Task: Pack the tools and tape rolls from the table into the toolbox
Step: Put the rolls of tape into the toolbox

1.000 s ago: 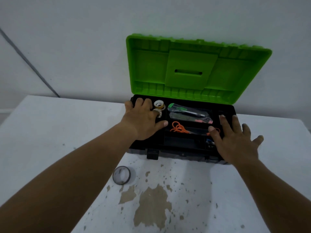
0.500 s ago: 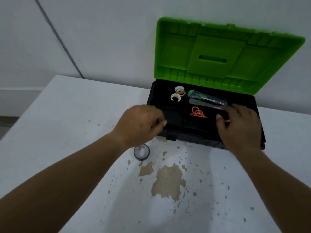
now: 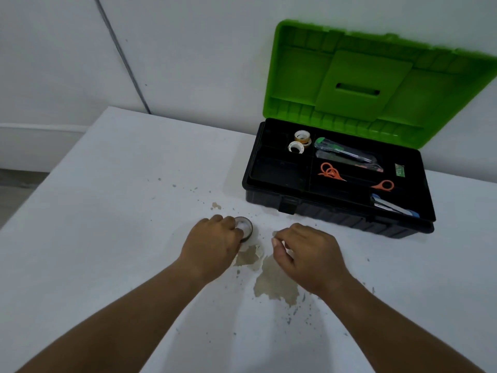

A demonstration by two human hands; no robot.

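Head cam shows both hands have pulled back out of the toolbox and dropped to the table in front of it, which a second ago they were still reaching into. The left hand is now on the dark tape roll lying flat near the box's front edge, fingers curled around its near side, so it looks like a grip is forming, but it's not lifted yet. The right hand sits just beside it, loosely curled and holding nothing. Inside the tray, two small tape rolls, a green-handled knife and orange scissors are already packed. So this roll seems to be the last loose item I can see.
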